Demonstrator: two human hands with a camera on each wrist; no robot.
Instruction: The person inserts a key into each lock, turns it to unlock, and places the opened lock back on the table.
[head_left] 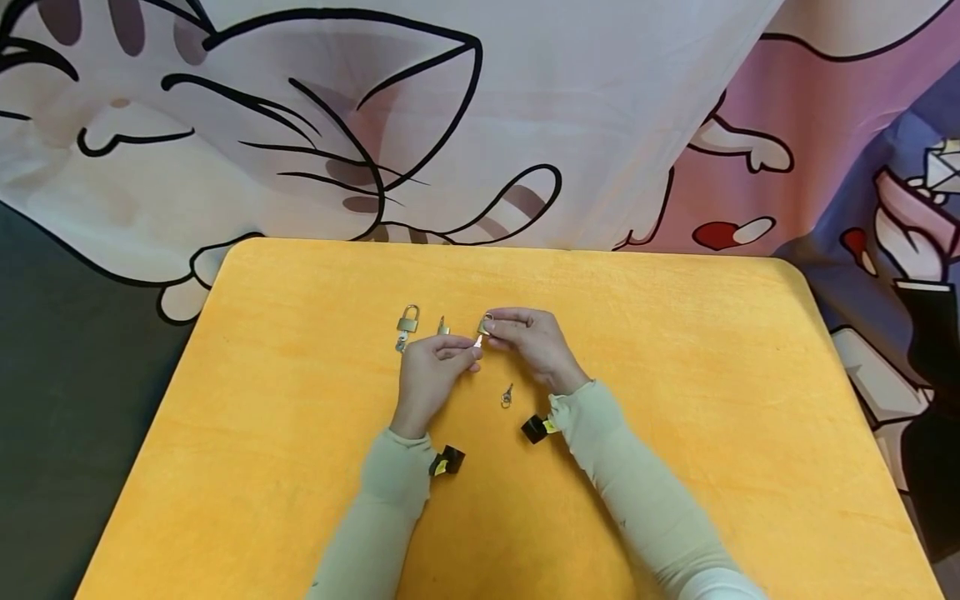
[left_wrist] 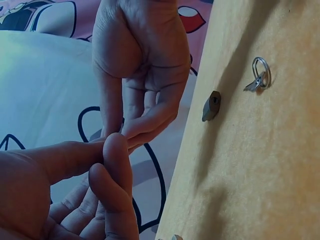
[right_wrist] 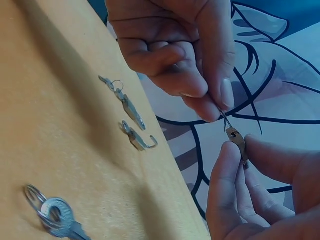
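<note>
A: Where is the small brass padlock (right_wrist: 236, 140)?

B: Off the desk (head_left: 675, 333), raised between two hands. Right hand (head_left: 532, 337) has it, thumb and fingertips clamped on the sides of the body. Keyhole end faces the left hand (head_left: 433, 367).

A: And the left?

B: Thumb and forefinger pinched on a thin metal key (head_left: 478, 341). Most of it hidden by the fingers. Blade points at the keyhole; contact or not, cannot tell.

A: How would the padlock handle?

B: My judgement: light in hand, dense for its size, stiff throughout, hard to damage. Smooth metal, so apt to slip or roll under damp fingers. Best hold: sides of the body, keyhole end left bare, shackle clear of the palm.

A: Key?

B: Lighter yet, rigid, likely slippery, easily dropped. Take it by the flat bow, blade free. Forced askew, a blade that thin might bend.

A: Others on the desk?

B: Past the left hand, a padlock with keys (head_left: 407, 325), lying flat; grip the body there, since keys dangle and swing. Just beside it, a second padlock (right_wrist: 135, 141), curved shackle end standing off the body; a ready hook for one finger. Nearer the person, a ringed key (right_wrist: 67, 225). Ring sits partly raised in the left wrist view, so pick up by that; flat metal would be fiddly to prise off.
</note>
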